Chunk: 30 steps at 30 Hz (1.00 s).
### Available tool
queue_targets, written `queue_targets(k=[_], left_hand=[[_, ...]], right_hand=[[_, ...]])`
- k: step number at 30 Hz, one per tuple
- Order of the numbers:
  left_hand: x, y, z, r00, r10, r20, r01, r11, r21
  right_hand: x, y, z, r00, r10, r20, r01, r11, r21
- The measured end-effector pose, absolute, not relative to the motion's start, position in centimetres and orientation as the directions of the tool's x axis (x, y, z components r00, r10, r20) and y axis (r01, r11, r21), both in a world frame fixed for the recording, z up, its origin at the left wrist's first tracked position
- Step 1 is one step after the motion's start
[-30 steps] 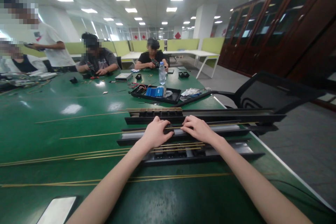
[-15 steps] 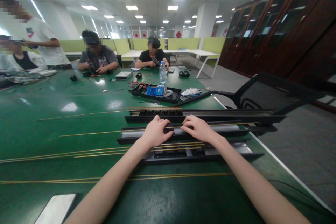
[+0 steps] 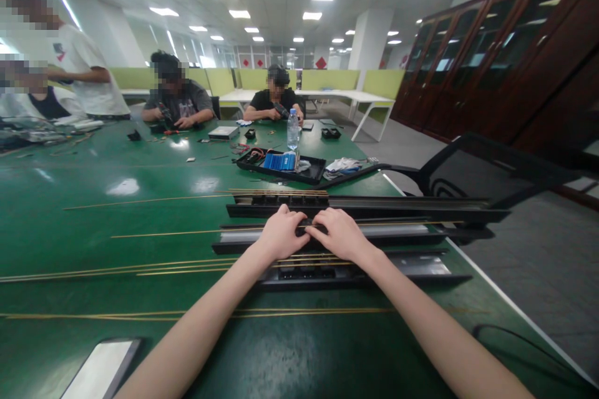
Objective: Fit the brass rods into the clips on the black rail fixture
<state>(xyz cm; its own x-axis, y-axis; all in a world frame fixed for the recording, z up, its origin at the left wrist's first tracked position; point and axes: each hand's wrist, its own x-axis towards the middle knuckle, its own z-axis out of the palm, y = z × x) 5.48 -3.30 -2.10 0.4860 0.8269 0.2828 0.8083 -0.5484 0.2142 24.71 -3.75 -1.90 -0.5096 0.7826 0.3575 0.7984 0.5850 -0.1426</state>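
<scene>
My left hand and my right hand meet over the middle black channel. Between them, the fingers of both close on a small black block, partly hidden by the fingertips. A thin brass rod runs through this spot and sticks out far to the left. Behind lies a longer black channel with black blocks and brass rods. Nearer me, another black channel holds several dark blocks, with more brass rods across it, partly under my forearms.
Loose brass rods and a phone lie on the green table. Beyond the channels are a black tray, gloves and a bottle. A mesh chair stands at right; several people are across the table.
My right hand has moved left along the rod to the black block, beside my left hand. My left hand stays at the block. The view has shifted slightly.
</scene>
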Motion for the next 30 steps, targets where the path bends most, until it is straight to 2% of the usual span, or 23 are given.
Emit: queue_targets(k=[17,30], left_hand=[[5.72,-3.36,-2.11,0.490,0.827,0.277,0.803,-0.551,0.226],[5.61,-3.52,-1.93,0.492,0.827,0.272,0.799,-0.553,0.236]], right_hand=[[24.91,-3.57,-2.12,-0.528,0.787,0.320,0.806,0.583,-0.104],[24.98,-3.44,-2.29,-0.521,0.791,0.321,0.804,0.581,-0.125]])
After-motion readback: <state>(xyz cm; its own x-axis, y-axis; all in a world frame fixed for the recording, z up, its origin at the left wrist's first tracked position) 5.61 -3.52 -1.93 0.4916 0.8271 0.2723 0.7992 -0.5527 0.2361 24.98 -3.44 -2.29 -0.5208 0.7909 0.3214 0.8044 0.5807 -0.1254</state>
